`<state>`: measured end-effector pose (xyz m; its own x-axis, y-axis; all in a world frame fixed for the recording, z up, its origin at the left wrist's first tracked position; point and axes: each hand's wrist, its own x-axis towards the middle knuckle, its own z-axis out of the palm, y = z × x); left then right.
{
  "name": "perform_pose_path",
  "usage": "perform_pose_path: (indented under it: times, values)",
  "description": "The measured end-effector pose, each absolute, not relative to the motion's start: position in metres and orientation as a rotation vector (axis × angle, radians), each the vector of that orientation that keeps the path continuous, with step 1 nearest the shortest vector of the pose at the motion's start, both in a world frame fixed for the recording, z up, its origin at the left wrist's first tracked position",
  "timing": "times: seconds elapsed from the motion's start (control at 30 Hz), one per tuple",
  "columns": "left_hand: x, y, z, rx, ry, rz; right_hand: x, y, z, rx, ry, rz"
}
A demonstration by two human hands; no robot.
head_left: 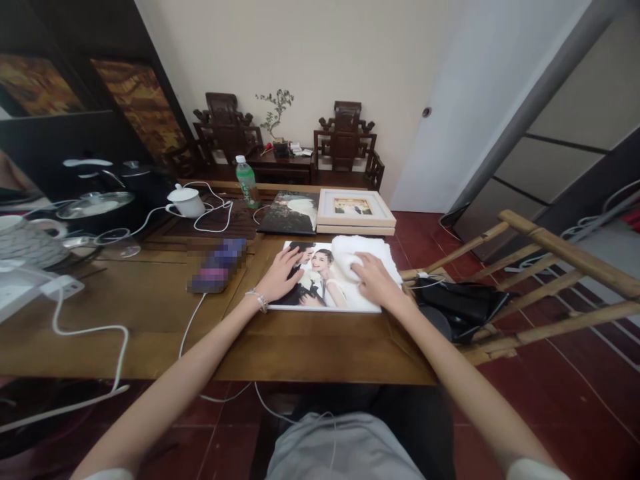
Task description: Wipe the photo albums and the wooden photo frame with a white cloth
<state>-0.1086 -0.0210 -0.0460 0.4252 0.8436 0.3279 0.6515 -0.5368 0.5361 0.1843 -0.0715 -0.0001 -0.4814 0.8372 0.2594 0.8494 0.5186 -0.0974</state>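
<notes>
A photo panel (327, 283) with a picture of a couple lies flat on the wooden table in front of me. My left hand (281, 273) rests on its left side, fingers spread, with a beaded bracelet at the wrist. On the panel's right part, my right hand (374, 280) has its fingers bent into a bunched white cloth (350, 253). This cloth covers the upper right of the picture and reaches past the panel's edge.
Behind the panel lie a dark picture panel (290, 212) and stacked pale frames (357, 208). A green-labelled bottle (246, 179), lidded white cup (185, 201), phone (219, 265) and white cables stand or lie leftward. A bamboo chair (565, 260) holding a black bag (457, 300) is at right.
</notes>
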Motion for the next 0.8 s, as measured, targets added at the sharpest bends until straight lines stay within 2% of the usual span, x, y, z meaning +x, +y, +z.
perform_pose_path:
  times: [0.43,0.8]
  values:
    - [-0.107,-0.016,-0.05,2.268,1.364,0.914,0.167,-0.052,-0.003,-1.488,-2.535,-0.107]
    - [-0.106,-0.013,-0.061,2.255,1.359,0.925,0.126,-0.177,-0.006,-1.273,-2.684,-0.153]
